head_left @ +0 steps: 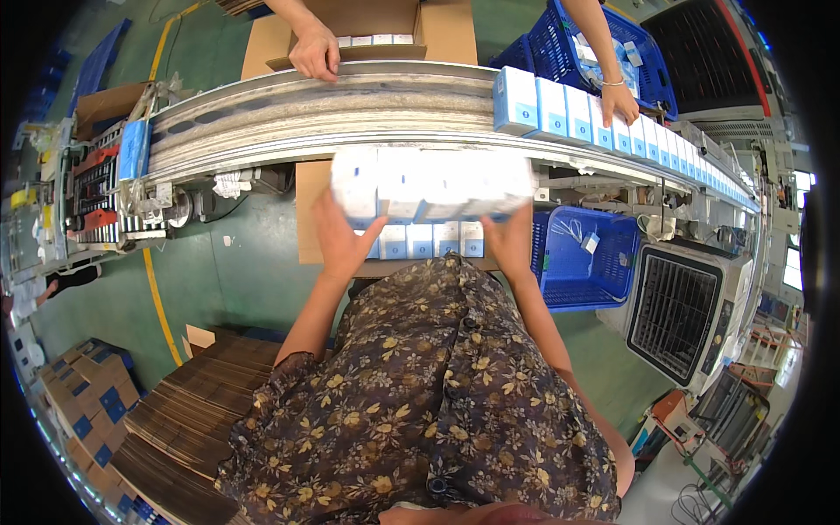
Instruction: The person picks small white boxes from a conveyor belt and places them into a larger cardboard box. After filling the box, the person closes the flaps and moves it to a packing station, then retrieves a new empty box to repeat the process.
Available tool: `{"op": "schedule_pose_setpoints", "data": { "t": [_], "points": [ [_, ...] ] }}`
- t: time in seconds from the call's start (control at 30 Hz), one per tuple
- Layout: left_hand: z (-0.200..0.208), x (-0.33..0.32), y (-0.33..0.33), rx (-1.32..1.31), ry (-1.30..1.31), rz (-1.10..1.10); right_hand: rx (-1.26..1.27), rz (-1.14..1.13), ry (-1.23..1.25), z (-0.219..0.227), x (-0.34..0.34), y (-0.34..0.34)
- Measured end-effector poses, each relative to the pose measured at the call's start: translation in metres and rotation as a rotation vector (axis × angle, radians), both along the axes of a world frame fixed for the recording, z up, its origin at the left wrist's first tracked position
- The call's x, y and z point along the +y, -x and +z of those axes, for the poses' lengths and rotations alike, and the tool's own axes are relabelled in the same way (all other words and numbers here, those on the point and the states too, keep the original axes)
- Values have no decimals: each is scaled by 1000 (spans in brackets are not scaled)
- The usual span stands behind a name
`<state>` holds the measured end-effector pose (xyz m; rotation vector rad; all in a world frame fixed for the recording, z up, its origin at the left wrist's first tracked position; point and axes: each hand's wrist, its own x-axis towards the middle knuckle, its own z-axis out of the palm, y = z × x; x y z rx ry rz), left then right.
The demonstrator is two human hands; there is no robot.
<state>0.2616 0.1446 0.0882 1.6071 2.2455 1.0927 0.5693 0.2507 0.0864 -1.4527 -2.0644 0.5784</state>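
Observation:
A row of several small white and blue cartons (429,185) is squeezed end to end between my two hands, bright and a little blurred. My left hand (346,238) presses on its left end, thumb along the near side. At the other end, my right hand (509,238) grips in the same way. Below the row is a brown cardboard box (310,229) close against my body. More cartons of the same kind (421,241) stand side by side inside it. The held row hides much of that box.
Beyond my hands runs a conveyor (332,109), with a line of cartons (577,115) at its right. Across it, a co-worker's hand (315,52) hangs over the rail and another hand (619,103) touches the line. A blue basket (588,284) stands at right, flattened cardboard (197,394) at lower left.

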Motion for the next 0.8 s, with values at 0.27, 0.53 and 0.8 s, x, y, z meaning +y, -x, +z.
{"op": "schedule_pose_setpoints", "data": {
  "t": [0.27, 0.53, 0.8],
  "points": [
    [-56, 53, 2, -9, 749, 154, -530, 0, 221, -65, 45, 51],
    [-122, 104, 44, 367, 1123, 29, -873, 60, 286, -122, 64, 74],
    [-68, 35, 2, 249, 242, -252, -371, 528, -54, -31, 47, -30]
  ]
}}
